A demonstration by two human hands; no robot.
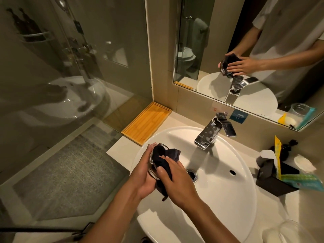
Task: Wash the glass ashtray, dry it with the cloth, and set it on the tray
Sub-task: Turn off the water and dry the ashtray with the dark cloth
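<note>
My left hand (144, 174) holds the glass ashtray (152, 170) tilted on edge over the left side of the white sink (228, 199). Only its clear rim shows, because a dark cloth (162, 159) is stuffed into it. My right hand (175, 179) presses that cloth against the ashtray, fingers wrapped over the fabric. The cloth's tail hangs down between my palms. A wooden tray (147, 122) lies on the counter in the corner, left of the sink, with nothing on it.
A chrome tap (210, 132) stands at the sink's back, no water running. Right of the sink sit a black box with packets (277, 178) and a glass jar (289, 232). A mirror (245, 50) hangs above; a glass shower wall (70, 67) is on the left.
</note>
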